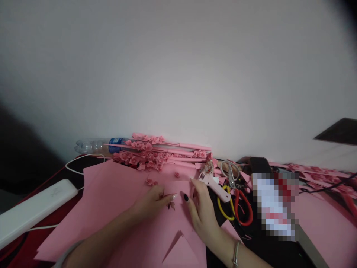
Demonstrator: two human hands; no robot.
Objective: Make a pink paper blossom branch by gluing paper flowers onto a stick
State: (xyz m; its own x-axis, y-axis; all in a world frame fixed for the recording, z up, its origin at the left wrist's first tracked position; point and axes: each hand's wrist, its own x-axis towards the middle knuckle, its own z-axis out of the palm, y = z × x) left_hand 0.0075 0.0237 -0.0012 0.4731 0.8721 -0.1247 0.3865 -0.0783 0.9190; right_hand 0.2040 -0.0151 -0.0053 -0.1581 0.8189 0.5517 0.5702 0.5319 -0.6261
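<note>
My left hand (152,203) is closed in a pinch over the pink paper, its thumb pointing right. A small folded pink paper piece (172,206) with a dark shadow shows just below the thumb tip; the pinched fingers are partly hidden. My right hand (202,208) is just to the right, thumb and fingers curved and apart, over a pink paper sheet (111,201). Small pink paper roses (150,182) lie beyond my left hand, and a single rose (176,174) sits farther back. A pink glue gun (214,186) is beside my right fingers.
Pink paper flower stems (150,156) are piled along the wall, near a plastic bottle (95,146). Scissors (242,210) with red and yellow handles lie at right. A white oblong device (41,208) stands at left. A folded pink paper (181,253) is in front.
</note>
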